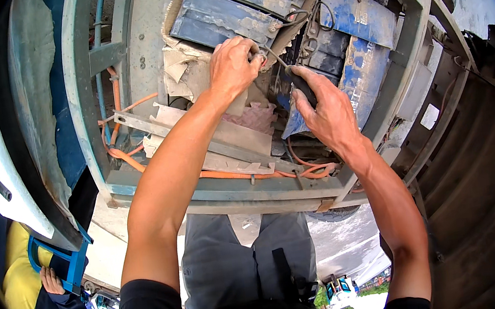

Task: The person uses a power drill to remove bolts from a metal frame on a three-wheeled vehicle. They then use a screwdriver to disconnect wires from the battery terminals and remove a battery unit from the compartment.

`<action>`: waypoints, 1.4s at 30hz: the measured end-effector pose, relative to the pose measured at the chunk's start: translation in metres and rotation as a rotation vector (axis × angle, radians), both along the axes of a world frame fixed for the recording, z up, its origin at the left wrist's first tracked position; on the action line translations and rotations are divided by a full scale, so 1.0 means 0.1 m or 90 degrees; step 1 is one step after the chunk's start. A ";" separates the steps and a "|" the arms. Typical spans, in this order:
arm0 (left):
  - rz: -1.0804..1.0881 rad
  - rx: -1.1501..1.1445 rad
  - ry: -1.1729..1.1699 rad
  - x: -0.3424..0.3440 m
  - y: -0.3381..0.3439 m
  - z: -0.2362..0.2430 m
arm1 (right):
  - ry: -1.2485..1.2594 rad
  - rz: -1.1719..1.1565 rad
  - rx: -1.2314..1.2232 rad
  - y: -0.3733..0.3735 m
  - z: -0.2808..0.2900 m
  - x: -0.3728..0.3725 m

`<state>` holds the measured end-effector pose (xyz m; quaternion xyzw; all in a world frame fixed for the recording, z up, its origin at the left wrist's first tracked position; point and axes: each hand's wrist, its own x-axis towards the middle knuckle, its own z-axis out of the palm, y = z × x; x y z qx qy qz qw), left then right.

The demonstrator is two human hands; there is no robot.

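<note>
My left hand (231, 68) is closed at the edge of the upper blue battery blocks (220, 17), around something small that it mostly hides; a bit of red shows at its fingers. My right hand (328, 109) grips a dark-handled tool (300, 79), whose thin metal shaft reaches up-left toward my left fingers. Right of that hand lie dusty blue blocks (361, 70), with black cables (319, 13) looped above them. Beneath my left arm are torn pale sheets (248, 138) and a metal strip (153, 126).
A steel frame (79, 89) surrounds the compartment, with orange conduit (231, 175) along its inside. Dark curved panelling (480, 167) is at the right. At the lower left, another person's hand (50, 280) touches a blue bracket (74, 265), beside yellow fabric (16, 260).
</note>
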<state>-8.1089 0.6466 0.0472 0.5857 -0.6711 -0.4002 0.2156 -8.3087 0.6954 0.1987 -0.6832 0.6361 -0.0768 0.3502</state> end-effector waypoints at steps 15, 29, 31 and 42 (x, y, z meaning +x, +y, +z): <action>0.037 0.011 -0.051 -0.01 0.05 -0.07 | 0.162 0.180 0.049 -0.28 0.21 0.34; 0.060 0.014 0.005 -0.03 0.07 -0.04 | -0.013 -0.382 0.577 -0.94 0.13 0.77; 0.064 0.018 0.010 -0.02 0.06 -0.05 | 0.062 -0.285 0.569 -1.06 0.08 0.85; 0.080 0.029 0.019 -0.03 0.06 -0.11 | 0.549 0.530 0.349 -1.18 0.21 1.12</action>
